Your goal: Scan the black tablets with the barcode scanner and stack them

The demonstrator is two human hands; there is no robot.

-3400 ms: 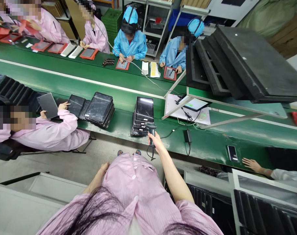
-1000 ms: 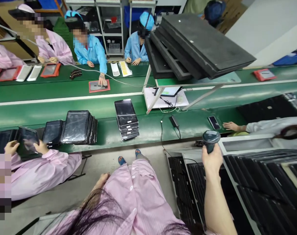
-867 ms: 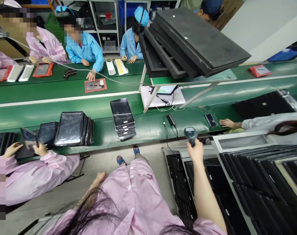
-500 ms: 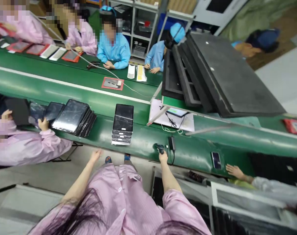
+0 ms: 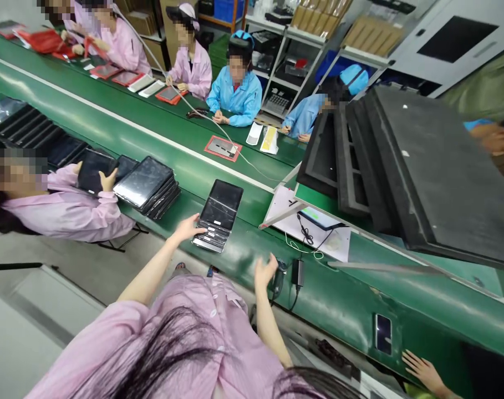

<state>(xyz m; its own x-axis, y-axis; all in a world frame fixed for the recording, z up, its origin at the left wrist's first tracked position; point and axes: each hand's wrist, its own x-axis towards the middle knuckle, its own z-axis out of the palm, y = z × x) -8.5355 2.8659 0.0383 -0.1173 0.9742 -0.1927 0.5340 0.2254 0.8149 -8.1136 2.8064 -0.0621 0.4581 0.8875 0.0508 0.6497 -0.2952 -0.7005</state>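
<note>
A stack of dark tablets (image 5: 222,202) stands at the near edge of the green bench, its lower tablets fanned toward me. My left hand (image 5: 188,228) is at the stack's left side, thumb and fingers apart, touching the edge without a visible grasp. Just left of a black handheld scanner (image 5: 279,275), my right hand (image 5: 264,271) hovers empty, slightly blurred, with its fingers apart. The scanner lies on the bench beside a black power adapter (image 5: 298,272).
A larger tablet pile (image 5: 146,185) lies to the left, where a co-worker in pink holds a tablet (image 5: 96,170). Black foam sheets (image 5: 426,166) lean on a raised shelf at right. A phone (image 5: 383,333) lies near another person's hand (image 5: 422,372). Co-workers sit across the bench.
My right hand has let go of the scanner, which now lies on the bench. My left hand has come up from beside my body to the tablet stack. The view has turned.
</note>
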